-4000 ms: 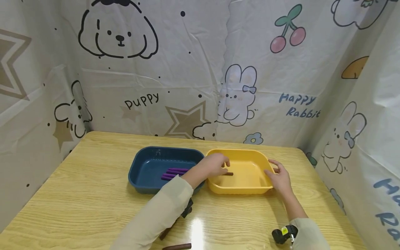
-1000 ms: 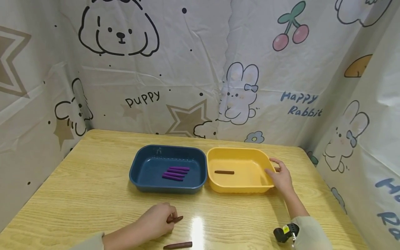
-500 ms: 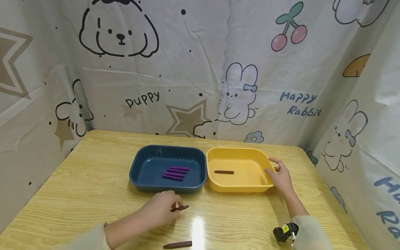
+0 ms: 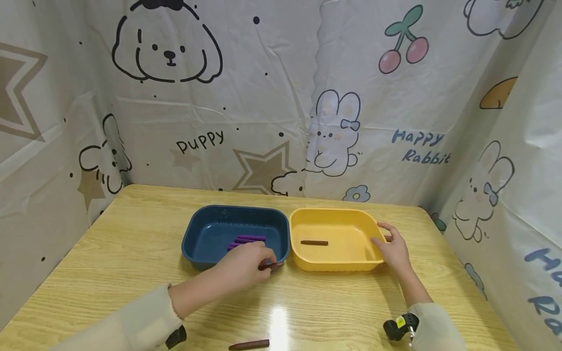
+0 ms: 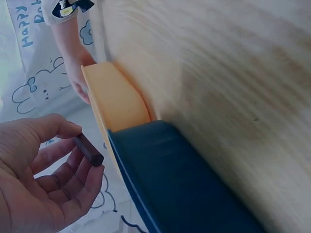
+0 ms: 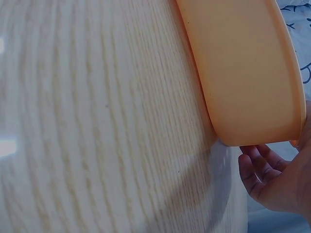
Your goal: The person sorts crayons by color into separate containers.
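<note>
My left hand (image 4: 241, 267) pinches a brown crayon (image 5: 89, 148) between thumb and fingers, above the front right corner of the blue bin (image 4: 197, 265). Several purple crayons (image 4: 251, 238) lie inside that bin, partly hidden by the hand. A yellow bin (image 4: 338, 266) stands right beside it, with one brown crayon (image 4: 314, 243) on its floor. At its right end my right hand (image 4: 395, 251) grips the rim, thumb over the inside and fingers against the outer wall. Another brown crayon (image 4: 249, 345) lies on the table near the front.
Both bins stand towards the back of the wood-grain table (image 4: 110, 273). A printed curtain (image 4: 268, 97) hangs behind the table and along its sides. Small black devices (image 4: 400, 327) are worn at the wrists.
My left hand went from the yellow bin back to the table, picked up a brown crayon, and has carried it up and right to the blue bin's front edge. My right hand stays put.
</note>
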{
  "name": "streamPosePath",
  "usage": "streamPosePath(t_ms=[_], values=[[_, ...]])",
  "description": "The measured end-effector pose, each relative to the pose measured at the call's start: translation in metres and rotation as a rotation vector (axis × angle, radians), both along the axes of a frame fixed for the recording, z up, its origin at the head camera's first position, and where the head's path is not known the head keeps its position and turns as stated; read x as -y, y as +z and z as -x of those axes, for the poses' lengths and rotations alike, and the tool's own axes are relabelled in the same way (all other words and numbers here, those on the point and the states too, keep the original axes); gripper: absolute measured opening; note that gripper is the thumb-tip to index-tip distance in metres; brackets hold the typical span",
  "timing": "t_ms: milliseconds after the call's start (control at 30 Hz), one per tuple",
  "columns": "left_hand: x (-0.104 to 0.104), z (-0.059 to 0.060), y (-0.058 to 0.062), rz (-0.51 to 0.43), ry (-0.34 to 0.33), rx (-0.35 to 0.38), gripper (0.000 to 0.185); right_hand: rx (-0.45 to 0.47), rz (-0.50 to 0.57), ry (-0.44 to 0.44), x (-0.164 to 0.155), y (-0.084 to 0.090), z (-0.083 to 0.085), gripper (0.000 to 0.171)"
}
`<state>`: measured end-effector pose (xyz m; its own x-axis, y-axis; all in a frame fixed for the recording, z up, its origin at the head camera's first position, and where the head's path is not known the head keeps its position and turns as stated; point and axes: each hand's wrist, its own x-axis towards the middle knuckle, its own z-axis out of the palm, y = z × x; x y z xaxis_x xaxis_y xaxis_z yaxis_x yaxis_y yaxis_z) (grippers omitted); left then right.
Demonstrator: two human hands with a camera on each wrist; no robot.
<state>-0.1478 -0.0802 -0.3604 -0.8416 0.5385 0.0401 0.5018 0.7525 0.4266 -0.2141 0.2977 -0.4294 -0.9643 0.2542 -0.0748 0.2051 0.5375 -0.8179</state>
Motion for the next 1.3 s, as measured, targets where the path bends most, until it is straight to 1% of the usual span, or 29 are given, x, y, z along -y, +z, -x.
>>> streamPosePath(t_ms=[300, 467, 633, 900, 1167, 1300], values=[[-0.020, 0.019, 0.011, -0.019, -0.043, -0.067, 0.006, -0.011, -0.010, -0.002, 0.000, 0.000, 0.000, 0.055], [-0.032, 0.030, 0.015, 0.013, -0.039, -0.060, 0.009, -0.005, -0.003, 0.002, 0.000, 0.000, 0.000, 0.056], [-0.042, 0.043, 0.014, 0.018, -0.033, -0.067, 0.011, 0.002, 0.004, -0.001, -0.002, -0.001, 0.001, 0.056], [-0.051, 0.062, 0.007, 0.000, -0.026, -0.065, 0.013, 0.006, 0.000, -0.002, -0.002, -0.001, 0.002, 0.055], [-0.067, 0.078, 0.011, 0.028, -0.046, -0.053, 0.018, 0.005, -0.008, -0.006, -0.001, 0.000, 0.000, 0.056], [-0.077, 0.085, 0.009, 0.042, -0.052, -0.047, 0.018, 0.006, -0.004, 0.001, -0.001, 0.000, 0.000, 0.056]])
